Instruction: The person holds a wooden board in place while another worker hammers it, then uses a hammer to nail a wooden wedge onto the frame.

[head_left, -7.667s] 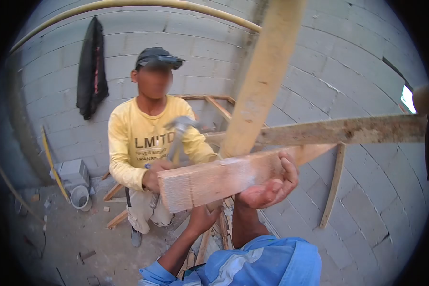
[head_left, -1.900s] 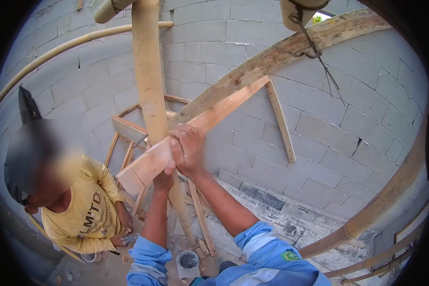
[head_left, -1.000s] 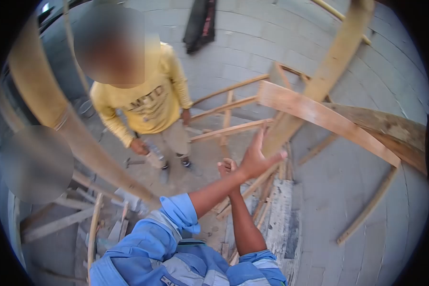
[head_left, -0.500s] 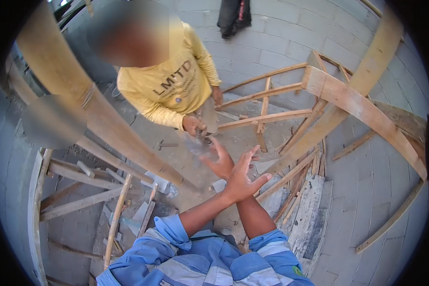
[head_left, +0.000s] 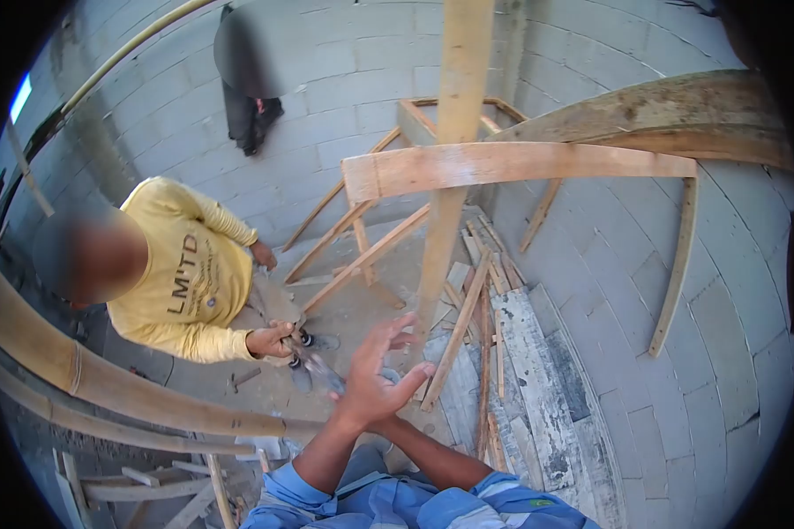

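My forearms are crossed in front of my body. My left hand point(head_left: 378, 375) is raised with its fingers apart and holds nothing. It appears in front of the curved timber frame's lower bars and the floor. My right forearm point(head_left: 432, 454) passes behind the left wrist, and the right hand is almost wholly hidden there, so its fingers cannot be read. Just beyond my hands, a co-worker in a yellow long-sleeved shirt point(head_left: 205, 264) grips a tool with a blurred greyish blade point(head_left: 319, 366), pointing toward my hands.
An upright bamboo pole point(head_left: 454, 97) stands ahead, beside a curved wooden board point(head_left: 538, 167). Planks and worn boards point(head_left: 538, 379) lie at right along the block wall point(head_left: 662, 423). Thick bamboo point(head_left: 150, 406) slants across the left. Dark clothing point(head_left: 243, 115) hangs on the far wall.
My view has swung right, so the co-worker appears farther left and the curved board nearer the middle. My right hand, visible with fingers spread before, is now behind my left.
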Action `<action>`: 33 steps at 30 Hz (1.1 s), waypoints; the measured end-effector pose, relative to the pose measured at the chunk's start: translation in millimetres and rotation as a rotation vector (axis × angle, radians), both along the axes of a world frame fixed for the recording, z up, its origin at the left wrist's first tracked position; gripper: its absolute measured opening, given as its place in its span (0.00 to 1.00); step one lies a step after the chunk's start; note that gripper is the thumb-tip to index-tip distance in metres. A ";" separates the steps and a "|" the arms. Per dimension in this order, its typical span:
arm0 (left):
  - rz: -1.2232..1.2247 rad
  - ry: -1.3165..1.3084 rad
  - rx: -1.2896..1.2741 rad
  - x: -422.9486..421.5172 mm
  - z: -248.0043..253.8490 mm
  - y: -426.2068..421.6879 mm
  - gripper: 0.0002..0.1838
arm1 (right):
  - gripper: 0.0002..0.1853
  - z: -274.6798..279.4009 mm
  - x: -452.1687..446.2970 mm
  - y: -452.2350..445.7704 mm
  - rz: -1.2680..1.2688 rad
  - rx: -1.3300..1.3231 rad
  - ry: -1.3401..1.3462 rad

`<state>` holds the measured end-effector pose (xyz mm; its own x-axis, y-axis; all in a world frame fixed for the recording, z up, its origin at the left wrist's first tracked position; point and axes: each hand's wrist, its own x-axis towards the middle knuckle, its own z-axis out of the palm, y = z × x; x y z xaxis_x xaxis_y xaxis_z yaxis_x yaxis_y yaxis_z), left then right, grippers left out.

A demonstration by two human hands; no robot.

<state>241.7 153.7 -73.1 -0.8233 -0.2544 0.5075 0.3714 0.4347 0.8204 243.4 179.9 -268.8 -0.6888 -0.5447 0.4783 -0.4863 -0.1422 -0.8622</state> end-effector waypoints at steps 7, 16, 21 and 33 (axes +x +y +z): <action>0.358 0.460 -0.545 -71.9 90.7 -45.4 0.37 | 0.28 31.9 -3.1 88.2 -0.334 0.235 -0.334; 0.440 0.107 -0.915 -179.1 177.3 -55.0 0.24 | 0.29 -8.5 43.7 177.1 -0.773 0.704 -0.350; 0.460 0.100 -1.051 -182.2 169.7 -58.5 0.30 | 0.30 -42.7 77.6 226.7 -0.778 0.856 -0.464; 0.504 0.084 -0.999 -166.2 167.2 -54.5 0.30 | 0.34 -49.6 101.5 219.3 0.117 0.983 -0.761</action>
<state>75.5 99.2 94.2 -0.6946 0.0037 0.7194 0.0053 1.0000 0.0000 344.9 399.2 -318.4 -0.5351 -0.5218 -0.6643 0.1545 0.7127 -0.6842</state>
